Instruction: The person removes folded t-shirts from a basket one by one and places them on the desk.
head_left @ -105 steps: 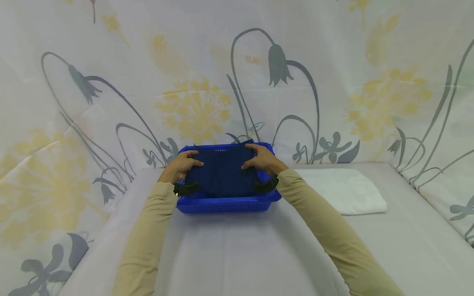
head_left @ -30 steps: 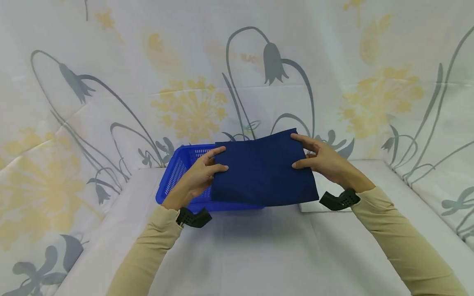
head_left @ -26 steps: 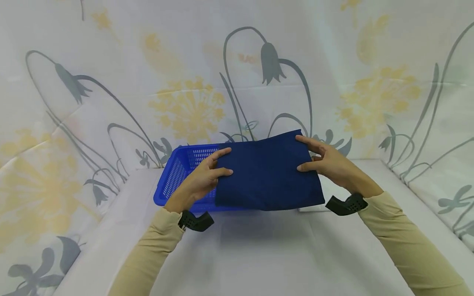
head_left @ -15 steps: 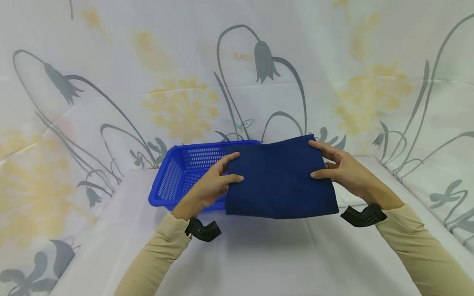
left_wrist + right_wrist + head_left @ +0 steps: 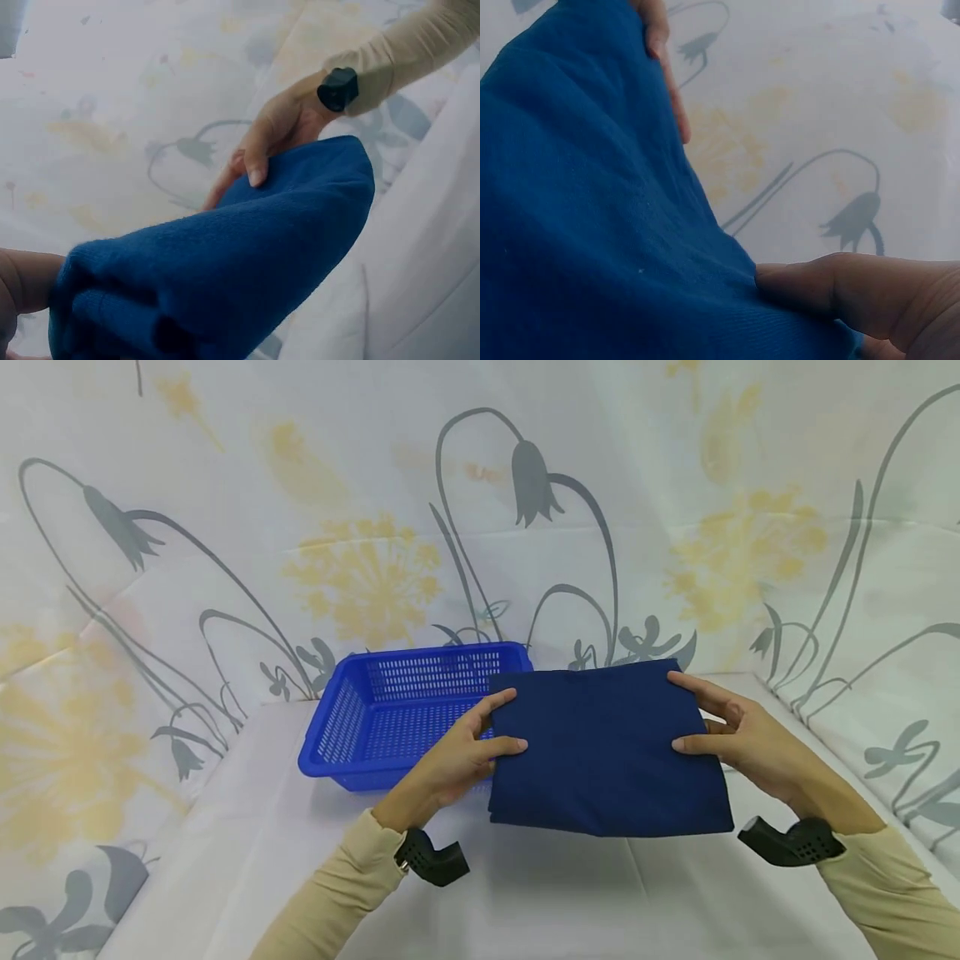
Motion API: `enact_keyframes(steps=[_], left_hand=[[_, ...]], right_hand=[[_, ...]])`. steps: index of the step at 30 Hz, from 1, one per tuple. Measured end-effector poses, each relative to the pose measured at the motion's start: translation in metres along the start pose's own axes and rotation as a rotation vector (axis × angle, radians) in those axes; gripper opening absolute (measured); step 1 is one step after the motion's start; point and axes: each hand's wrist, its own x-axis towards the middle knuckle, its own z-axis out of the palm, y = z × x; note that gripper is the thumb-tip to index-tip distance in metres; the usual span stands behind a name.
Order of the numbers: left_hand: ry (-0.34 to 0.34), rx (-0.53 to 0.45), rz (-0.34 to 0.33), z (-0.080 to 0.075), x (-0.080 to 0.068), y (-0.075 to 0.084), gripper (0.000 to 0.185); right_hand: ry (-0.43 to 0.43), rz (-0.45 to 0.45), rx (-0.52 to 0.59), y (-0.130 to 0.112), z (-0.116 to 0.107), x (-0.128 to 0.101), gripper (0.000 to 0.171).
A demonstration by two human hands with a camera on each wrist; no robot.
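Observation:
A folded navy cloth (image 5: 607, 760) hangs in the air between my two hands, held out flat with its lower edge drooping slightly. My left hand (image 5: 461, 756) pinches its left side, thumb on the near face and the other fingers partly behind. On the opposite side my right hand (image 5: 757, 747) grips the cloth the same way. The left wrist view shows the layered fold of the cloth (image 5: 225, 255) and the right thumb over its far edge. In the right wrist view, the right thumb (image 5: 802, 289) presses on the fabric.
Behind and left of the cloth, a blue perforated plastic basket (image 5: 420, 727) stands on the white-covered table (image 5: 360, 877); its right end is hidden by the cloth. A folded white cloth (image 5: 326, 322) lies on the table beneath. A flower-patterned curtain (image 5: 375, 460) encloses the back and sides.
Both hands have lifted the navy cloth out of the basket and carried it right and nearer to me. The basket's inside now shows, and the white cloth is mostly covered from view.

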Motion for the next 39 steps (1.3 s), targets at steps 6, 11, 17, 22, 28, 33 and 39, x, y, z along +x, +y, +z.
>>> enact_keyframes(steps=[6, 11, 17, 22, 28, 33, 39], left_hand=[[-0.031, -0.021, -0.015, 0.014, 0.000, -0.008, 0.074], [-0.027, -0.027, -0.021, 0.025, 0.003, -0.015, 0.073], [-0.028, -0.040, -0.031, 0.039, 0.007, -0.027, 0.075], [-0.018, -0.055, -0.052, 0.052, 0.010, -0.042, 0.077], [-0.018, -0.067, -0.065, 0.068, 0.015, -0.065, 0.079], [0.014, -0.074, -0.082, 0.077, 0.021, -0.086, 0.080], [0.029, -0.058, -0.089, 0.084, 0.024, -0.105, 0.084]], right_hand=[[-0.003, -0.001, -0.008, 0.007, -0.010, -0.021, 0.083], [-0.002, 0.013, -0.043, 0.011, -0.017, -0.034, 0.083], [0.029, 0.053, -0.086, 0.020, -0.026, -0.047, 0.084], [0.030, 0.086, -0.123, 0.031, -0.035, -0.058, 0.083], [0.011, 0.115, -0.144, 0.041, -0.046, -0.068, 0.083], [0.001, 0.156, -0.133, 0.050, -0.051, -0.076, 0.084], [-0.060, 0.170, -0.093, 0.063, -0.058, -0.083, 0.087]])
